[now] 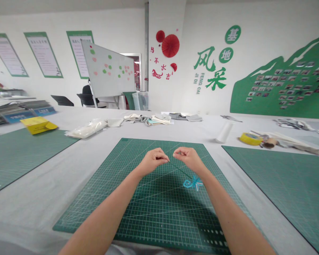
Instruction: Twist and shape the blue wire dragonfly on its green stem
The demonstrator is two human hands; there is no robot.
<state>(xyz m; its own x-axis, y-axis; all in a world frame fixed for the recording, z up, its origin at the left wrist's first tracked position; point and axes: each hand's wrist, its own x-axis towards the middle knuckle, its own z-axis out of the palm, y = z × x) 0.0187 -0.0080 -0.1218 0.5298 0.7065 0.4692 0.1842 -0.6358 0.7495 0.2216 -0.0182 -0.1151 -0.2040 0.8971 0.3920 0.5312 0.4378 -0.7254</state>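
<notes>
Over the green gridded cutting mat point(149, 212), my left hand point(154, 161) is closed in a pinch on the end of a thin dark green stem point(181, 170). The stem slants down to the right to a blue curled piece point(194, 182) with white and pinkish parts, close beside my right forearm. My right hand point(187, 157) is also pinched, a small gap from the left fingertips; whatever lies between its fingers is too small to make out.
Other cutting mats point(289, 184) lie left and right. Farther back are a yellow card point(38, 125), a plastic-wrapped bundle point(87, 129), fabric scraps point(159, 119), a white roll point(224, 132), yellow tape point(251, 139) and stacked papers point(2, 111).
</notes>
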